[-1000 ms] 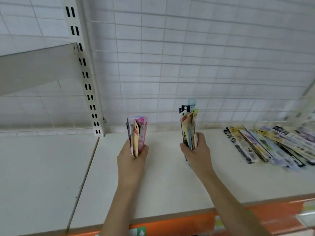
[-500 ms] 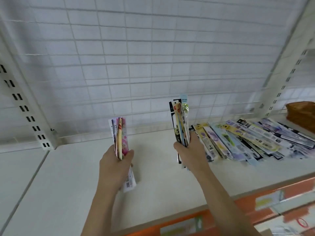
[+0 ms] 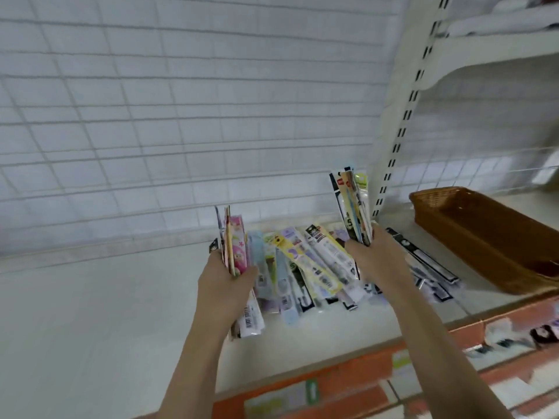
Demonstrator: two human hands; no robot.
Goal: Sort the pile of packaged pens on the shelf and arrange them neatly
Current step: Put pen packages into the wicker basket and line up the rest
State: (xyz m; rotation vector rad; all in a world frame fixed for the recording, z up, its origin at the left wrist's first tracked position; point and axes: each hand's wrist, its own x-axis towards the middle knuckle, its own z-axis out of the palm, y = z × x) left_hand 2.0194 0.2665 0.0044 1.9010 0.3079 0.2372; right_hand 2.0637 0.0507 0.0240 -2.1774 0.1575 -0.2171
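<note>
Roughly midway, by the look of it: the pile of packaged pens (image 3: 314,267) lies fanned & overlapping on the shelf (image 3: 106,313), just left of the wicker basket (image 3: 484,237). Left hand (image 3: 225,285) grips a pink-fronted bundle (image 3: 234,246) upright at the pile's left edge; right hand (image 3: 373,258) is clenched on a darker bundle (image 3: 352,207) upright over the pile's right part, nearer the basket. So 2 groups are pulled out; most packs still lie loose, none set in neat rows yet. Shelf surface left of the pile looks bare.

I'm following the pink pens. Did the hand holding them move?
Yes. The left hand, holding the pink packs, moved right, from well left of the loose pile to its left edge.
</note>
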